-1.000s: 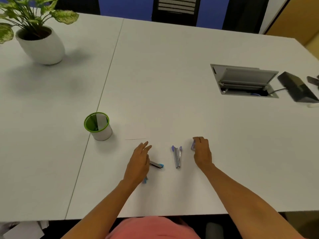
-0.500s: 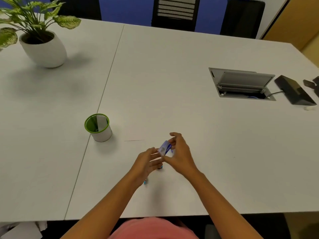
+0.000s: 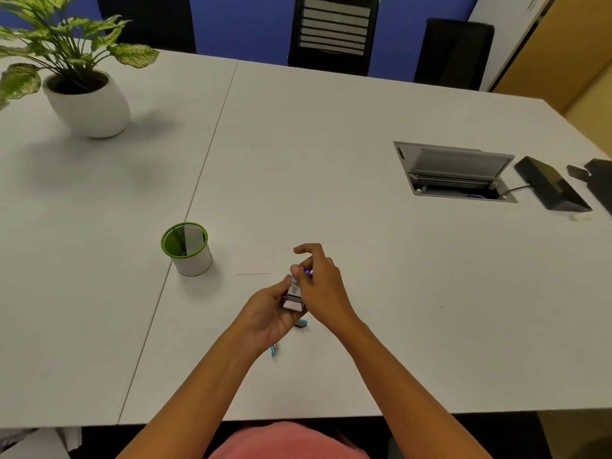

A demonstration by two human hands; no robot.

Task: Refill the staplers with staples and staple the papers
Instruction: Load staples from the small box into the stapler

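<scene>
A green-rimmed cup [image 3: 187, 250] stands on the white worktop [image 3: 331, 144] to the left of the hands. A potted plant [image 3: 86, 101] is far left, and an open cable hatch [image 3: 457, 173] and a black device [image 3: 549, 183] are far right. Near the middle, the left hand [image 3: 268, 313] grips a small pale box [image 3: 293, 294] and the right hand [image 3: 323, 286] pinches its far end. Its markings are too blurred to read. A blue stapler [image 3: 302, 324] lies beneath them, mostly hidden by the left hand.
</scene>
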